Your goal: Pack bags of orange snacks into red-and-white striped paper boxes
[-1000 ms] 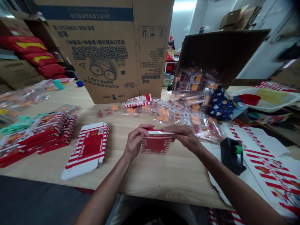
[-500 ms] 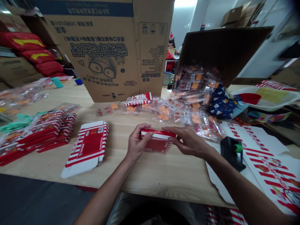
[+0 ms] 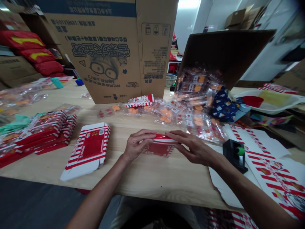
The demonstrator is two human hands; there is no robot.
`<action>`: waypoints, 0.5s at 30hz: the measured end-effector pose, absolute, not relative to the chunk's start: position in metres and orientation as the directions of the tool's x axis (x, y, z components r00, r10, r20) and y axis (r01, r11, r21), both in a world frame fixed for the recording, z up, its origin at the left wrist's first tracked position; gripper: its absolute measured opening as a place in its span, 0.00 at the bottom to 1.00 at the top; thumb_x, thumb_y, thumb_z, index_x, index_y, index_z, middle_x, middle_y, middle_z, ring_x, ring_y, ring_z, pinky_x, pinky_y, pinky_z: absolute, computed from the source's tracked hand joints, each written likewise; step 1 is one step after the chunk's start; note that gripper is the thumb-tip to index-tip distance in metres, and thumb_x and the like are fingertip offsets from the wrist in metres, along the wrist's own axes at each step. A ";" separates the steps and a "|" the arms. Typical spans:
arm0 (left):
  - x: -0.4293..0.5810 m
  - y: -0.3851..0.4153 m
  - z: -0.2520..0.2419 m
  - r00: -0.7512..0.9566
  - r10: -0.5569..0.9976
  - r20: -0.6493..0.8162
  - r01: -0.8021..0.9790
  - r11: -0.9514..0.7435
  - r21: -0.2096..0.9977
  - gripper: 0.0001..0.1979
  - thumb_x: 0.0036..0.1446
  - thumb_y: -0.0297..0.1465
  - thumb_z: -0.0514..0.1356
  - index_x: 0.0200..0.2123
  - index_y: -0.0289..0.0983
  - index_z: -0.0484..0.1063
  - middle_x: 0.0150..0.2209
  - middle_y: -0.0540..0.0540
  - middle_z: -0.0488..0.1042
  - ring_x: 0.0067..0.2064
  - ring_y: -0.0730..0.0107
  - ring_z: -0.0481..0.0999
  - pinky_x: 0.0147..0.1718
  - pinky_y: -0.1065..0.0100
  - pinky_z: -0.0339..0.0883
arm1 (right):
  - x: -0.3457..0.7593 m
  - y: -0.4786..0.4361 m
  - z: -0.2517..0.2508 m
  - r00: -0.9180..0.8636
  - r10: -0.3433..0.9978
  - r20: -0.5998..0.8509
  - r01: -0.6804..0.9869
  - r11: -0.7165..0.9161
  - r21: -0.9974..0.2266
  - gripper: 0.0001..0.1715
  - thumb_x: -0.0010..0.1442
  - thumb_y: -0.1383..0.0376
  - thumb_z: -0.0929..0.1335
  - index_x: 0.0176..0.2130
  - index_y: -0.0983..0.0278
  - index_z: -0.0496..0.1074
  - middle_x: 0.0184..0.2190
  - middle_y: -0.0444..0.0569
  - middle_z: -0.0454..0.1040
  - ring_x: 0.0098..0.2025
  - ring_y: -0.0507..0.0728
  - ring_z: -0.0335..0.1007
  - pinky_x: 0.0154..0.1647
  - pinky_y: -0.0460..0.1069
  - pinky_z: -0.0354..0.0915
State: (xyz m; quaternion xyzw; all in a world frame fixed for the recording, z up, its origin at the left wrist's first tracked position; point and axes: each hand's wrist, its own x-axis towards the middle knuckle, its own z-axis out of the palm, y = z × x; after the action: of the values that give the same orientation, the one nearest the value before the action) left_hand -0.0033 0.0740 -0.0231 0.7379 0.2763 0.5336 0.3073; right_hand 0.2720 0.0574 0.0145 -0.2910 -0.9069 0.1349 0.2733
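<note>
Red-striped box point(image 3: 159, 148) lies between left hand point(image 3: 135, 147) and right hand point(image 3: 193, 149), seemingly clasped.

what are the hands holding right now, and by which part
A small red-and-white striped box on the table: the left hand grips its left end, the right hand its right end, fingers over the top edge.

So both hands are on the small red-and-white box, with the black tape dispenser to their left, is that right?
Not quite: the head view shows the black tape dispenser to their right. The left hand and right hand are indeed on the small red-and-white box.
</note>
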 end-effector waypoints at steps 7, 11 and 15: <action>-0.006 0.075 -0.028 0.298 0.680 0.671 0.141 -0.726 0.673 0.08 0.61 0.31 0.66 0.44 0.41 0.83 0.43 0.40 0.83 0.43 0.62 0.82 0.42 0.63 0.75 | 0.257 0.039 -0.008 -0.492 0.556 0.670 0.505 0.809 -0.301 0.32 0.67 0.76 0.61 0.66 0.57 0.62 0.51 0.57 0.74 0.53 0.61 0.73 0.49 0.57 0.74; -0.005 0.075 -0.028 0.282 0.697 0.660 0.172 -0.713 0.680 0.08 0.61 0.32 0.66 0.43 0.40 0.83 0.41 0.40 0.83 0.42 0.63 0.82 0.41 0.64 0.75 | 0.252 0.032 -0.016 -0.300 0.630 0.716 0.489 0.746 -0.452 0.21 0.67 0.74 0.64 0.56 0.58 0.69 0.50 0.56 0.77 0.52 0.60 0.76 0.51 0.55 0.74; -0.007 0.076 -0.013 0.348 0.665 0.661 0.233 -0.745 0.625 0.08 0.62 0.34 0.65 0.42 0.40 0.82 0.43 0.39 0.82 0.43 0.62 0.82 0.41 0.63 0.75 | 0.260 0.035 -0.016 -0.393 0.588 0.707 0.494 0.783 -0.377 0.18 0.66 0.75 0.63 0.52 0.60 0.72 0.54 0.57 0.77 0.55 0.60 0.75 0.52 0.54 0.73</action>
State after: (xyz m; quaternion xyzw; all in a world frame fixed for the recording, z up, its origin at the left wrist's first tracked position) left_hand -0.0066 0.0761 -0.0128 0.7916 0.2836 0.4956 0.2174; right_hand 0.2596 0.0352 -0.0161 -0.3249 -0.8329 0.0525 0.4450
